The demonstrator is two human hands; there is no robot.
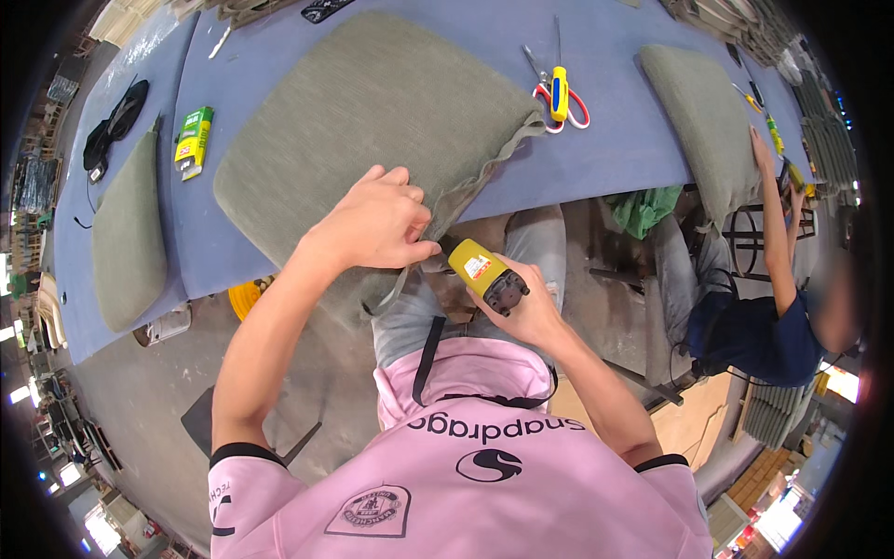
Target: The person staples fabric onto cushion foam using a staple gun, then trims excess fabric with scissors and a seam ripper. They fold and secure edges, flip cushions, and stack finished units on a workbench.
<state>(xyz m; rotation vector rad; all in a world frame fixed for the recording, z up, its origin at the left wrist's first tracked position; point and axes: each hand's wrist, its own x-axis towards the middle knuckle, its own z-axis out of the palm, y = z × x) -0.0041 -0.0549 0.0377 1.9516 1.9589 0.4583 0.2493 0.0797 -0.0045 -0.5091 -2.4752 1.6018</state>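
Observation:
A large green-grey fabric cushion [372, 121] lies in front of me, its near corner reaching past the table edge. Along its right and near side runs a loose, wavy fabric edge [480, 182]. My left hand [386, 222] is closed on that edge near the cushion's near corner, thumb and fingers pinching the cloth. In my right hand [533, 303] is a yellow-and-black handheld tool [478, 265], its exact kind unclear. The tool's dark front end meets the fabric edge beside my left thumb; the contact point is partly hidden.
On the blue table [615, 121] lie red-and-white scissors [579, 110], a yellow-and-blue screwdriver [559, 93] and a green-yellow box [193, 140]. Another cushion [130, 233] stands at the left. At the right a co-worker [759, 326] handles a similar cushion [703, 121]. A green bag [644, 210] hangs below the edge.

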